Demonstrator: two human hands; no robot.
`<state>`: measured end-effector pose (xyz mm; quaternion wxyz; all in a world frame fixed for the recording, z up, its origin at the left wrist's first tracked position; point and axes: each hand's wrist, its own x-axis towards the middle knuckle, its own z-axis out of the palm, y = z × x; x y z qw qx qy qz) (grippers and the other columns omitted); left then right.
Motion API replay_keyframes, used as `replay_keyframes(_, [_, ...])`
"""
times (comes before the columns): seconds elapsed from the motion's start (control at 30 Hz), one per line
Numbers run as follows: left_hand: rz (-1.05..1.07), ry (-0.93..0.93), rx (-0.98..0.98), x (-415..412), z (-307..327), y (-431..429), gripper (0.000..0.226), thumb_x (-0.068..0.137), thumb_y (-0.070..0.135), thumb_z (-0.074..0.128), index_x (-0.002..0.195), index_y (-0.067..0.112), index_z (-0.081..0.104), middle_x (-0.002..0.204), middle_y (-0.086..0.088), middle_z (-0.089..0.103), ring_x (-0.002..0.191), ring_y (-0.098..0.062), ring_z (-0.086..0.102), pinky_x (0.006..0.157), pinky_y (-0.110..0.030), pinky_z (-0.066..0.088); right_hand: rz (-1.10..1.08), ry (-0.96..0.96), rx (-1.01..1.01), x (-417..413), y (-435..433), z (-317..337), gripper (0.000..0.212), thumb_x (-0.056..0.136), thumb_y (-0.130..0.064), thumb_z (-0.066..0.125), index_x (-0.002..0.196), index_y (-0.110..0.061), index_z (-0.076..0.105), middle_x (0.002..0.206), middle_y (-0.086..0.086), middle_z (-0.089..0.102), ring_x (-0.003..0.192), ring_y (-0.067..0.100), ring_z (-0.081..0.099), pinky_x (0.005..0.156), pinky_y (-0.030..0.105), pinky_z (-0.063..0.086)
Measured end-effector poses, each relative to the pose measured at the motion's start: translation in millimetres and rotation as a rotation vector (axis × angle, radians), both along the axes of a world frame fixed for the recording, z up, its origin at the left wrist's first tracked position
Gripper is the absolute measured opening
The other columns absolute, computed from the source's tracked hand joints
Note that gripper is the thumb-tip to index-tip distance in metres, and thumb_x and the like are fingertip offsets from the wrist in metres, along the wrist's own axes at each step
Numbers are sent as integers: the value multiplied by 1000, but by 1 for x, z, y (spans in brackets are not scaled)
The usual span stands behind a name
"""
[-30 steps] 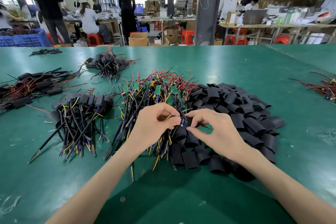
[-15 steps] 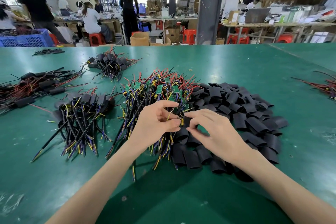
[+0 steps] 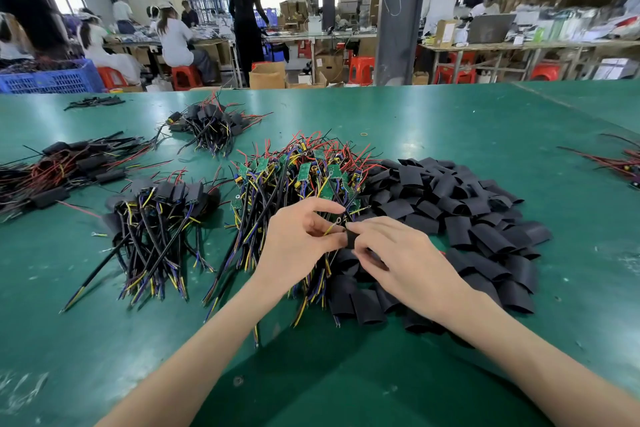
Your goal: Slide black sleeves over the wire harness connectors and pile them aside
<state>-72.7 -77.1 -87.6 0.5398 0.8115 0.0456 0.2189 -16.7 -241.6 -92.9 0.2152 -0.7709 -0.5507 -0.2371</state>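
Toward the near edge of the table, the left hand pinches a harness by its wires. The right hand, close beside, pinches a black sleeve just right of the wire tips. Bare harnesses lie behind.

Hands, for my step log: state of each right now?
Left hand: closed, pinching a harness wire.
Right hand: closed, pinching a black sleeve.
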Motion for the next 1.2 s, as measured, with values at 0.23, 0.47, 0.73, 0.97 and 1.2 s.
replay_keyframes(0.23, [-14,41,-37,1,-4,-2,33,76,1,75,102,17,65,77,-1,69,55,-10,64,60,-29,58,14,8,-26,2,0,-1,6,81,0,64,78,-2,60,103,12,69,101,25,63,88,26,42])
replay_keyframes(0.47, [-19,83,-23,2,-1,2,11,84,6,69,77,14,67,62,5,68,50,-13,64,54,-21,52,-113,220,102,9,-5,2,47,84,-14,68,128,-7,51,121,6,59,112,21,53,99,25,36])
replay_keyframes(0.73, [-6,33,14,0,1,0,16,84,5,67,71,15,68,56,4,62,45,-9,56,51,-14,45,-258,56,-227,15,-4,-1,51,93,-18,54,139,-2,37,97,9,67,95,30,55,94,29,30])
replay_keyframes(0.97, [28,15,83,0,1,-2,18,83,3,66,72,16,67,53,8,61,42,-7,54,51,-13,44,-244,-167,-9,13,1,-7,49,66,-14,81,106,6,62,63,6,62,58,27,61,72,29,32])
replay_keyframes(1.2, [340,-239,234,-6,23,27,18,85,5,62,89,22,58,76,10,65,57,-9,64,53,-14,47,-426,38,-7,32,-9,-8,72,85,-30,66,142,-2,32,123,12,53,116,32,46,103,43,32])
